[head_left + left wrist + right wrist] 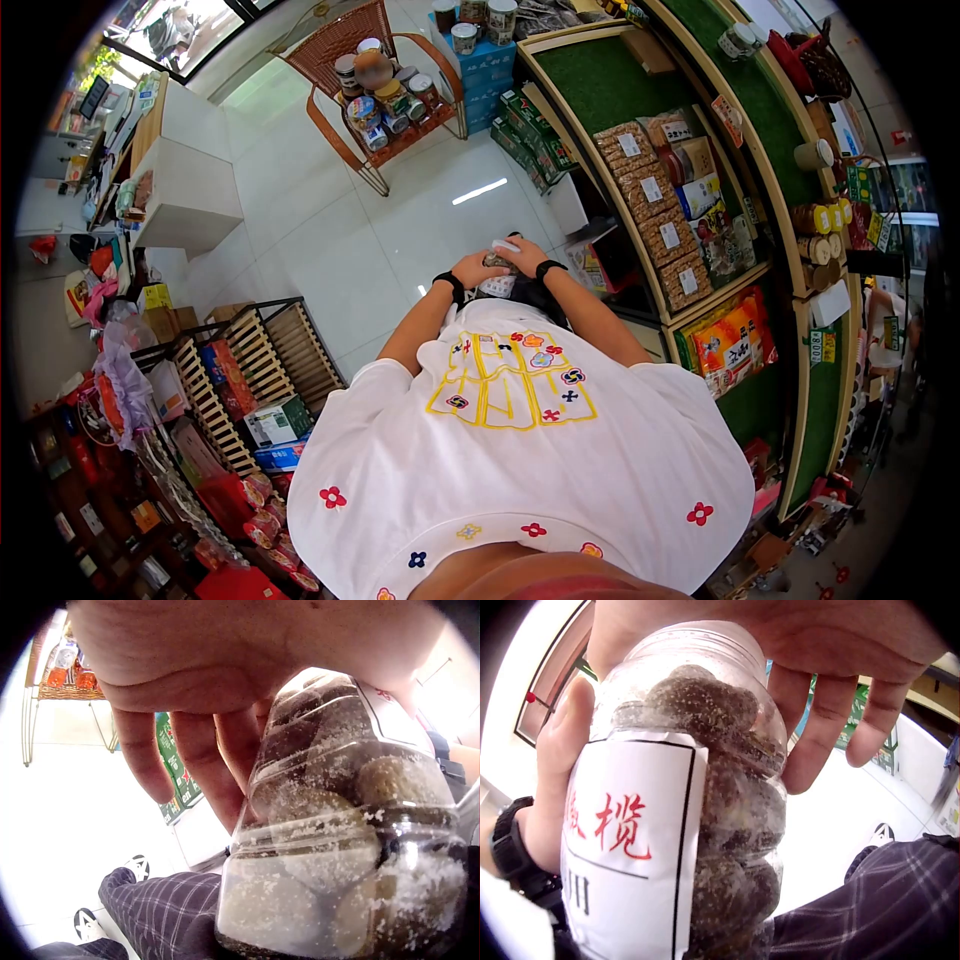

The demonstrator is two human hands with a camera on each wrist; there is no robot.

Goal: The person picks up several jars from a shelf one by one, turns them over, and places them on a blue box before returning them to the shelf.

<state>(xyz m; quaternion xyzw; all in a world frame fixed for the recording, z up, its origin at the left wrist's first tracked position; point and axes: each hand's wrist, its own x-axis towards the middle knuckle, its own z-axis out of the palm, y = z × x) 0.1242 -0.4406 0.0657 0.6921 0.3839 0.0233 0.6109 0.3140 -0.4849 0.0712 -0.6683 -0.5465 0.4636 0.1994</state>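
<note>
Both hands meet on a clear plastic jar (742, 802) in front of the body. Dark round preserved fruits dusted with white crystals fill it, and a white label (630, 840) with red characters covers one side. My left hand (470, 270) grips the jar's side; its fingers (199, 761) reach round the far side in the left wrist view. At the top, my right hand (524, 257) holds the jar near its threaded neck (705, 641), with its fingers (825, 720) bent down behind it. The right thumb is hidden in the right wrist view.
A wooden chair (335, 50) loaded with several jars stands ahead on the tiled floor (300, 190). Shelves (590, 75) with packaged foods run along the right. To the left are a white counter (190, 190) and slatted wooden crates (215, 400). Green boxes (535, 140) sit by the shelf.
</note>
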